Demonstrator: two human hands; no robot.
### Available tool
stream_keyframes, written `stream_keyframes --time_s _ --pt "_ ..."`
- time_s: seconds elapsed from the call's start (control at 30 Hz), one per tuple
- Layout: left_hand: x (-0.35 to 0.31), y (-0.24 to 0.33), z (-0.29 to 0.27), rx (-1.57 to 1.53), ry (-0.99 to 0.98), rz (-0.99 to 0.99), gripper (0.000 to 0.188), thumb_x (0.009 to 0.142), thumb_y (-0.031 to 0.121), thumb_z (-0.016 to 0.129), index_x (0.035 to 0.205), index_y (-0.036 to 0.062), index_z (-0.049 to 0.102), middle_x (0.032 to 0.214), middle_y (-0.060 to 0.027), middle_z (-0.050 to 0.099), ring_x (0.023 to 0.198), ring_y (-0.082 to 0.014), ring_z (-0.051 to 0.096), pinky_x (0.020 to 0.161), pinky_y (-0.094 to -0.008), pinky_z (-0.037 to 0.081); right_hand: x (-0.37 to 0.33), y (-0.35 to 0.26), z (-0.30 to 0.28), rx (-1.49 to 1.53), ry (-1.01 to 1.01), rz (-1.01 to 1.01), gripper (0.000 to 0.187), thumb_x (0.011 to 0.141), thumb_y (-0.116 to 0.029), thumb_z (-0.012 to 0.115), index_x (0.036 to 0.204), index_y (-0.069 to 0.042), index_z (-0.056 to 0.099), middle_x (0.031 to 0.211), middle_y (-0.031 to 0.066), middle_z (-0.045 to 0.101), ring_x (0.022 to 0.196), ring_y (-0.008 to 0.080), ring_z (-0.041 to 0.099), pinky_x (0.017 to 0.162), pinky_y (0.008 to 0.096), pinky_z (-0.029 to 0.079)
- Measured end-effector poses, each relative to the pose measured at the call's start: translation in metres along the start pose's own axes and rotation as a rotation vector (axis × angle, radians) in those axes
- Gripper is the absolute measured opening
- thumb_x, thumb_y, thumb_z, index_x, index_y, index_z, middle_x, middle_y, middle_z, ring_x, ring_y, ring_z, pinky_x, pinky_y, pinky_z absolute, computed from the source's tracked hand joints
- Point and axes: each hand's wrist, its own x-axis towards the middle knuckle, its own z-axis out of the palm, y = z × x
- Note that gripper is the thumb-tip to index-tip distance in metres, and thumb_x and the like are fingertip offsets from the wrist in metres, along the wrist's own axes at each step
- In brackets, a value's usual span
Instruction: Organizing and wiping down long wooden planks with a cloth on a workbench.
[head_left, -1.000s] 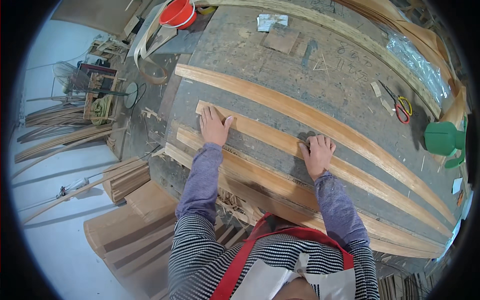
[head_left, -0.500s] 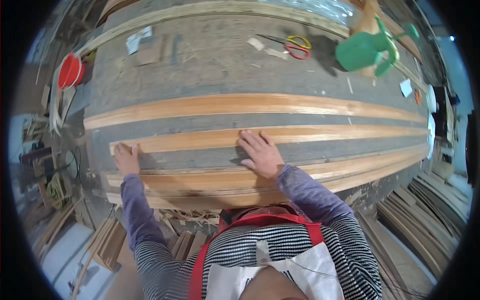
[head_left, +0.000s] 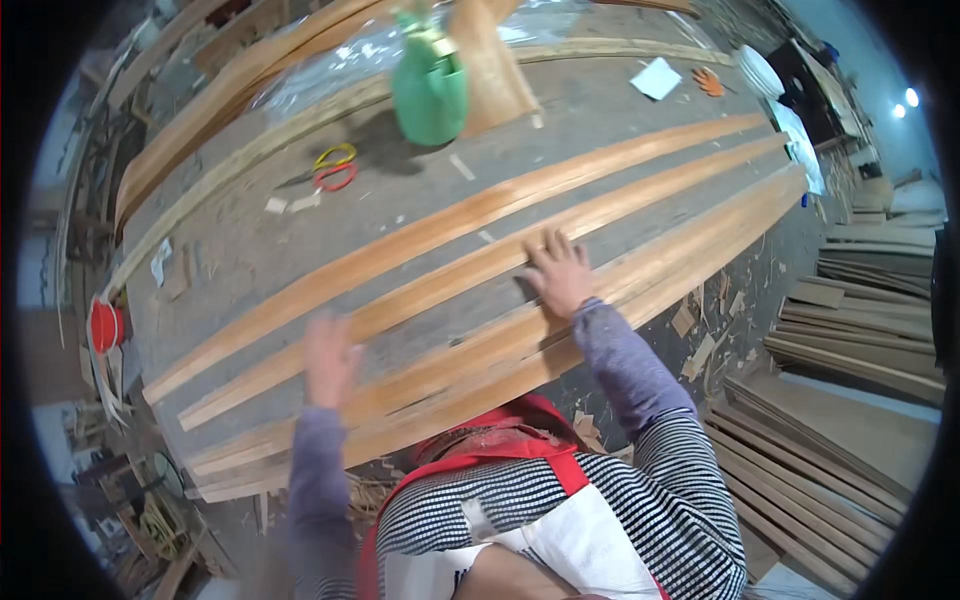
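Several long, thin wooden strips lie lengthwise across the grey worktable (head_left: 235, 255). One is the far strip (head_left: 420, 240); nearer to me runs the middle strip (head_left: 425, 290). Along the table's near edge, the near strips (head_left: 680, 248) lie close together. My right hand (head_left: 560, 275) is open, its fingers spread and resting at the near edge of the middle strip. Further left, my left hand (head_left: 330, 362) is over or beside the same strip's left part. Motion smears its fingers, so I cannot see whether it touches the wood.
Beyond the strips are scissors (head_left: 335, 168) with yellow and red handles and a green spray bottle (head_left: 430, 95). An orange glove (head_left: 709, 82) lies by a white sheet (head_left: 655, 78). A red container (head_left: 105, 325) is at the left edge. Planks (head_left: 850, 330) are stacked at right.
The view has swung toward the right end of the table. My left hand has left the middle strip's left end and moved right along it. My right hand stays at that strip.
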Motion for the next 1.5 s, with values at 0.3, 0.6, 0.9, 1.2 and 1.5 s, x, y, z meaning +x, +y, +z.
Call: stream_keyframes --time_s 0.3,0.6,0.9,1.2,1.5 --pt "0.121 0.297 0.086 -0.007 -0.127 0.088 0.073 0.087 0.037 0.076 0.152 0.0173 0.050 0.162 -0.0209 0.034 0.149 -0.0435 0.030 0.120 -0.0539 0.030 0.039 0.194 -0.037 0.091 0.106 0.088 0.051 0.097 -0.047 0.060 0.143 -0.025 0.057 0.157 0.0127 0.046 0.146 0.0387 0.038 0.116 0.0648 0.028" --pt "0.135 0.325 0.098 0.037 -0.155 -0.023 0.079 0.084 0.036 0.079 0.153 0.0138 0.048 0.158 -0.0241 0.039 0.145 -0.0454 0.035 0.120 -0.0524 0.031 0.056 0.339 -0.047 0.053 0.162 0.048 0.053 0.096 -0.047 0.060 0.143 -0.023 0.057 0.154 0.0124 0.049 0.145 0.0355 0.041 0.116 0.0654 0.029" --pt "0.227 0.423 0.125 0.150 -0.204 -0.644 0.077 0.086 0.041 0.075 0.153 0.0145 0.046 0.149 -0.0280 0.046 0.139 -0.0485 0.042 0.115 -0.0538 0.037 0.105 0.592 -0.089 0.015 0.184 0.180 0.054 0.096 -0.049 0.061 0.143 -0.024 0.057 0.155 0.0120 0.048 0.145 0.0334 0.041 0.114 0.0686 0.030" --pt "0.432 0.739 0.234 -0.085 -0.125 0.296 0.065 0.084 0.037 0.077 0.141 0.0106 0.058 0.147 -0.0259 0.049 0.136 -0.0453 0.046 0.113 -0.0501 0.040 0.143 0.759 -0.111 -0.010 0.177 0.104 0.053 0.094 -0.047 0.063 0.143 -0.026 0.057 0.155 0.0122 0.047 0.145 0.0335 0.041 0.115 0.0694 0.028" --pt "0.603 0.892 0.318 -0.211 -0.075 0.210 0.058 0.092 0.041 0.071 0.139 0.0087 0.059 0.145 -0.0242 0.053 0.135 -0.0438 0.050 0.110 -0.0513 0.042 0.195 1.060 -0.107 -0.017 0.253 0.214 0.053 0.096 -0.046 0.058 0.143 -0.022 0.059 0.152 0.0132 0.050 0.149 0.0327 0.035 0.116 0.0706 0.022"
